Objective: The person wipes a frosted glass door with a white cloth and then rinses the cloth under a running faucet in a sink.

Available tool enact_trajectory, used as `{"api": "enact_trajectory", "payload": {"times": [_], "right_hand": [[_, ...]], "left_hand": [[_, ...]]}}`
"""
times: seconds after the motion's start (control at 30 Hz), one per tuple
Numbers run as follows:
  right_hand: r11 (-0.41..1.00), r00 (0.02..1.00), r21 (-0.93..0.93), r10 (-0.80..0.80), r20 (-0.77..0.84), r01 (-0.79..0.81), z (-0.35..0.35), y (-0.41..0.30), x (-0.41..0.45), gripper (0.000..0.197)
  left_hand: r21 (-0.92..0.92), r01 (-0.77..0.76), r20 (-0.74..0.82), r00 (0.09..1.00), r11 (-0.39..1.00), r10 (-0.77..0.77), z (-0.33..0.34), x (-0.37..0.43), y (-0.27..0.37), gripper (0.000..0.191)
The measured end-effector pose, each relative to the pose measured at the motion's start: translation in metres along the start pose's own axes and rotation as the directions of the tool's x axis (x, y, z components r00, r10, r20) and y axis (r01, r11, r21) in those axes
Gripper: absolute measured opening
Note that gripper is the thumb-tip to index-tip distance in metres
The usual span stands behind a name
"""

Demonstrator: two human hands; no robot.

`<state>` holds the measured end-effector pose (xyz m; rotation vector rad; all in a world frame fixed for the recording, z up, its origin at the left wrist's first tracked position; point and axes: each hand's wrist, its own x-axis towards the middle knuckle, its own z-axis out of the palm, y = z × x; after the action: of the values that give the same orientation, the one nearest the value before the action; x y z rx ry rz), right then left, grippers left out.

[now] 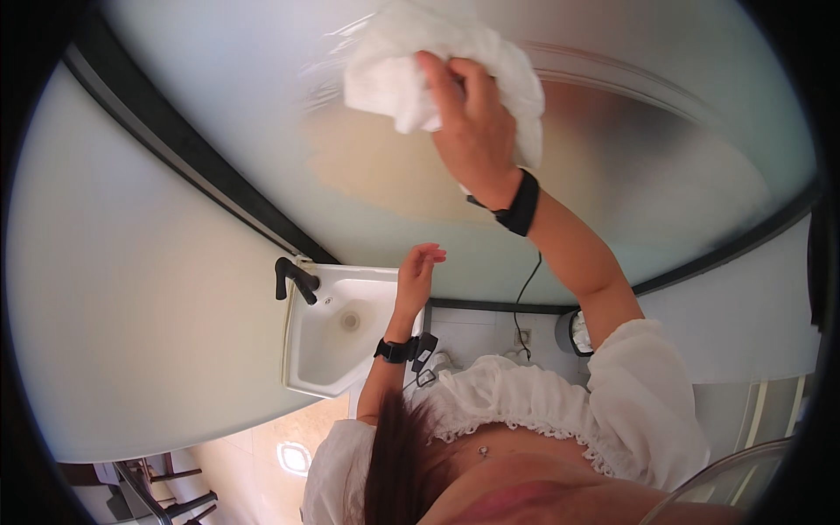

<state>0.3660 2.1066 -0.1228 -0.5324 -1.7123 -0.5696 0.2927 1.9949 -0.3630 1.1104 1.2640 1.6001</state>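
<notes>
My right hand (476, 125) presses a bunched white cloth (384, 85) against a large frosted glass panel (387, 167) in front of me. The fingers are spread over the cloth, which is creased and partly hidden beneath them. Streaks show on the glass to the left of the cloth and curved lines to its right. Lower down, my left hand (417, 275) hangs in the air over the right side of a white washbasin (354, 289), fingers loosely bent and holding nothing. A black strap with a cable circles each wrist.
A black tap (298, 281) rises at the basin's back left corner. Dark frame bars (197, 151) border the glass. On the tiled floor stand a grey bin (569, 333) with white contents and a floor drain (522, 337). A thin black cable (523, 289) hangs from my right wrist.
</notes>
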Motion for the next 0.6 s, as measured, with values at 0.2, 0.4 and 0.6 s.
{"api": "enact_trajectory", "payload": {"times": [0.2, 0.4, 0.6], "right_hand": [[0.996, 0.996, -0.022, 0.087, 0.025, -0.087, -0.002, 0.019, -0.039, 0.058], [0.990, 0.991, -0.043, 0.134, 0.028, -0.133, -0.018, 0.034, -0.061, 0.060], [0.972, 0.971, -0.083, 0.226, 0.075, -0.220, -0.030, 0.050, -0.085, 0.065]], "left_hand": [[0.013, -0.002, 0.039, 0.999, 1.000, 0.001, -0.009, 0.012, -0.039, 0.020], [0.023, -0.005, 0.102, 0.995, 1.000, 0.003, -0.014, 0.022, -0.073, 0.021], [-0.005, 0.006, 0.134, 0.991, 1.000, -0.005, -0.016, 0.029, -0.099, 0.021]]}}
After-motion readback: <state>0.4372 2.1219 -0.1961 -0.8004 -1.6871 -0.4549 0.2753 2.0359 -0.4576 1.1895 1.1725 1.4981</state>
